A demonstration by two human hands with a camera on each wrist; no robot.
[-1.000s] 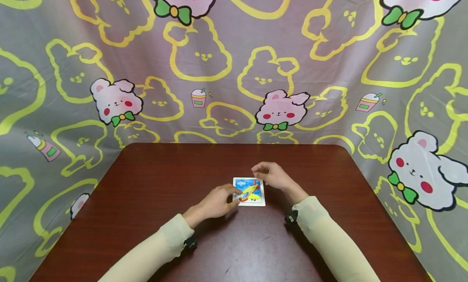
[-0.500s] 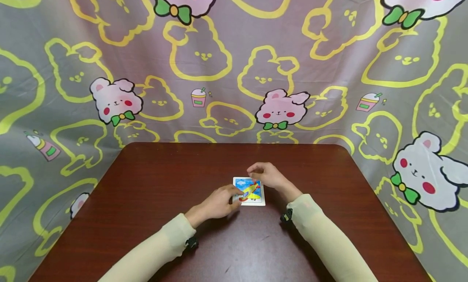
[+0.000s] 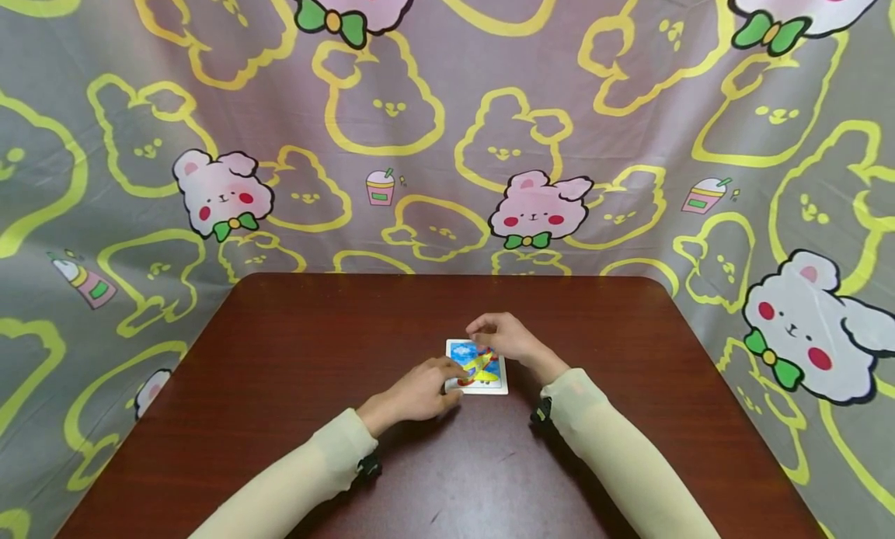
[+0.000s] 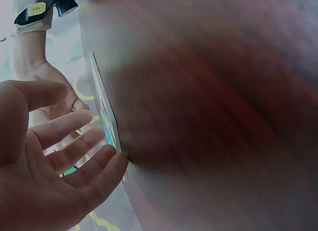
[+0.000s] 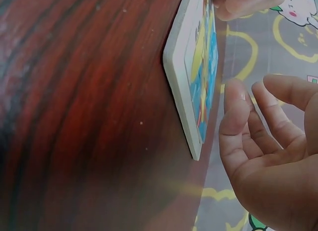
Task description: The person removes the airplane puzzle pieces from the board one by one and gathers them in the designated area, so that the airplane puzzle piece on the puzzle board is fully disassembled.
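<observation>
A small square picture board (image 3: 482, 372) with a white border and a yellow airplane on blue lies flat on the table. My left hand (image 3: 417, 389) is at its left side, fingers spread and loosely bent over the edge. In the left wrist view, the left hand's little finger comes down right beside the board (image 4: 106, 109). My right hand (image 3: 508, 339) hovers over the board's far right corner, its fingers loosely curled with nothing between them. The right wrist view shows a gap between that hand (image 5: 268, 151) and the board's face (image 5: 207, 77).
The dark red-brown wooden table (image 3: 315, 329) has rounded far corners. A grey curtain (image 3: 419, 81) with yellow bear outlines and pink-cheeked rabbits hangs behind it and on both sides. Both wrists carry small black devices below pale sleeves (image 3: 608, 430).
My right hand has shifted a little left, further over the board's far edge. The left hand has edged slightly right and lower. The board stays in place.
</observation>
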